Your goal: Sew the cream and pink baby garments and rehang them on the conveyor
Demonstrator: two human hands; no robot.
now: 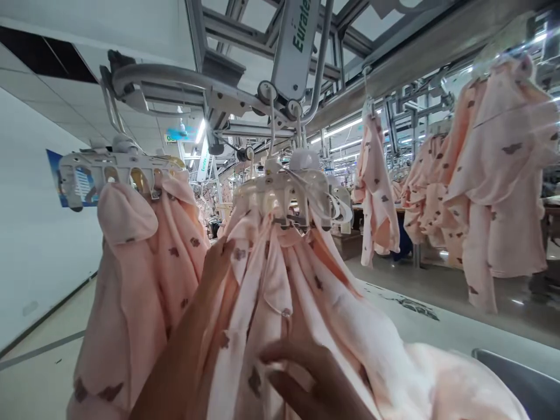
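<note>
A bundle of pink printed fabric pieces [280,280] hangs from a white clamp hanger [289,195] on an overhead rail. My left hand [219,262] reaches up along the left side of the bundle, its fingers pressed against and partly tucked behind the cloth just below the clamp. My right hand [315,379] is low in the middle, fingers curled around the lower folds of the same fabric. The fabric trails down to the right over a table.
A second hanger [109,172] with pink fabric [140,280] hangs just to the left. More pink garments [376,186] [494,175] hang on the right. The overhead conveyor carrier [297,35] is above. A grey table edge [516,373] lies at lower right, a white wall at left.
</note>
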